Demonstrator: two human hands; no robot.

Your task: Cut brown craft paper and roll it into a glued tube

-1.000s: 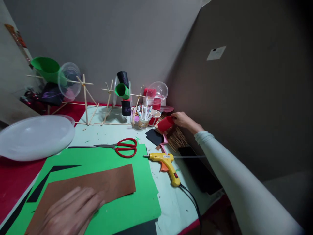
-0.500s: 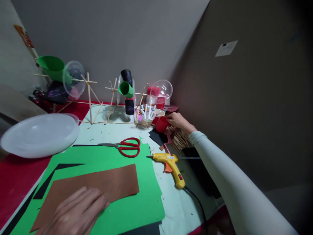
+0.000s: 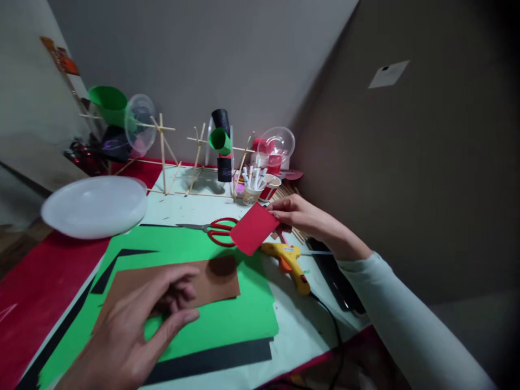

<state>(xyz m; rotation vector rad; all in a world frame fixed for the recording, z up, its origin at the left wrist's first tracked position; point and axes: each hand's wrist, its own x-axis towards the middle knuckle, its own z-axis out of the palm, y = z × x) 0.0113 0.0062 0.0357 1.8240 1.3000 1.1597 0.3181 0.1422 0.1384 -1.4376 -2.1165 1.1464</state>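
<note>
My right hand pinches a small red paper cup by one end, holding it tilted above the green sheets. The cup's inside is hidden from this angle. My left hand is raised over a brown sheet, its thumb and curled fingers apart and nothing between them. Partly behind the red cup lie the red handles of the scissors. A yellow glue gun rests just below my right hand, on the table's right side.
Stick frames carrying cups and clear plastic discs stand at the back. A paper cup of white markers stands before them. A translucent oval lid lies at left. The glue gun's cord runs off the front edge. Walls close the back and right.
My right hand has lifted the red cup from beside the sticks and brought it toward the middle. My left hand has risen off the brown sheet, its thumb now spread. The view has shifted slightly.
</note>
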